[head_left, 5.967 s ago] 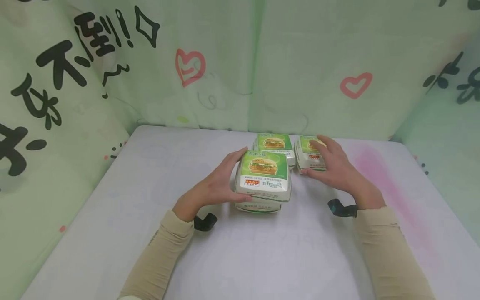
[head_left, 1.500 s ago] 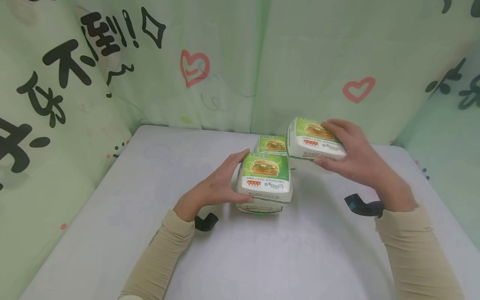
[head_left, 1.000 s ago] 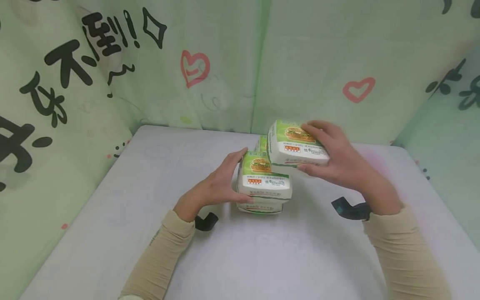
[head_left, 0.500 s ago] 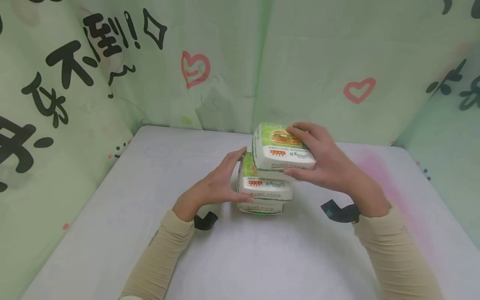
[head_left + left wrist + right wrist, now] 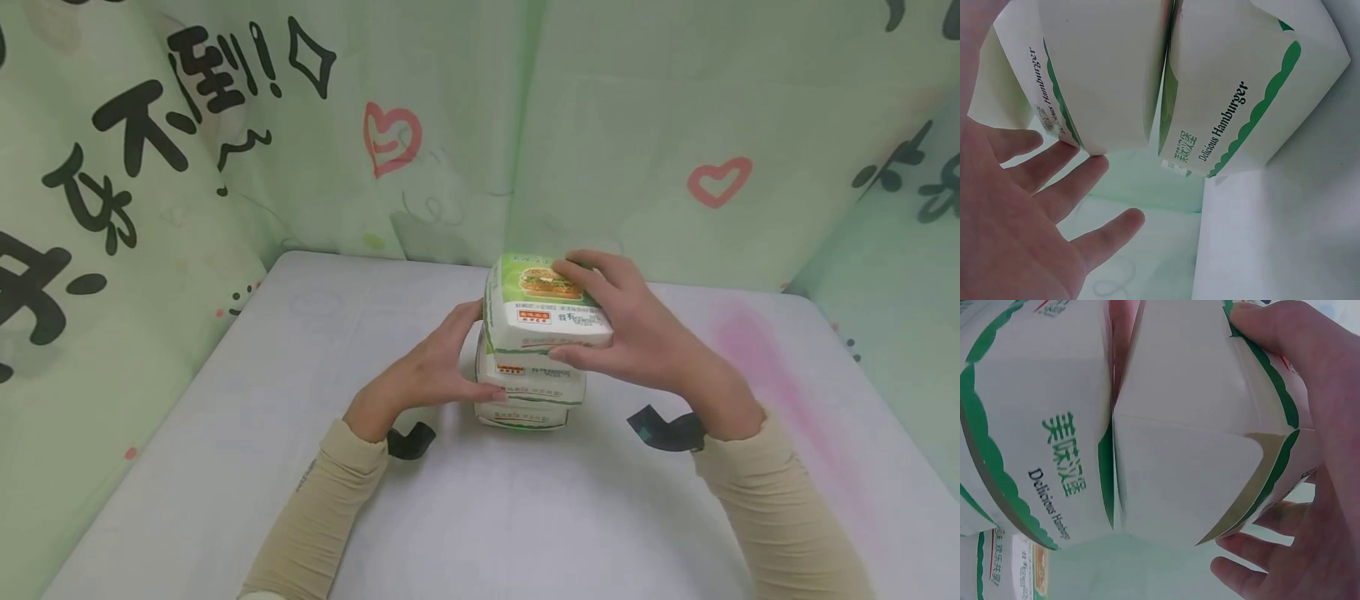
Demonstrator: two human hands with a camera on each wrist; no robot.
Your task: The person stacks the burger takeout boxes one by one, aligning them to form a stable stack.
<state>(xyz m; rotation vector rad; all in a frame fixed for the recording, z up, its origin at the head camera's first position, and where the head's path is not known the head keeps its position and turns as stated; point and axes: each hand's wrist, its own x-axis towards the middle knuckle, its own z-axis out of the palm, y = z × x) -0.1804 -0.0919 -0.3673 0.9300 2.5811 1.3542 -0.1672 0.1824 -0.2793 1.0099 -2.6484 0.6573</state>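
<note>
A white and green hamburger box (image 5: 517, 333) is held in my right hand (image 5: 641, 333), thumb at its front and fingers over its far right edge. It sits over a second hamburger box (image 5: 540, 387), tilted, with a narrow gap between them in the right wrist view. My left hand (image 5: 427, 371) grips that second box from the left, thumb in front and fingers behind. In the left wrist view its fingertips (image 5: 1099, 164) touch the box's lower edge. The second box rests on a bottom hamburger box (image 5: 521, 417), which stands on the table.
The table (image 5: 480, 517) has a white cover with a pink stain (image 5: 780, 383) at the right. Another hamburger box (image 5: 1019, 569) shows beyond the stack in the right wrist view; the stack hides it in the head view. A green curtain (image 5: 600, 125) encloses the back and sides.
My right hand has lifted a hamburger box from the back right, carried it left and lowered it over the stack. My left hand has stayed on the second box.
</note>
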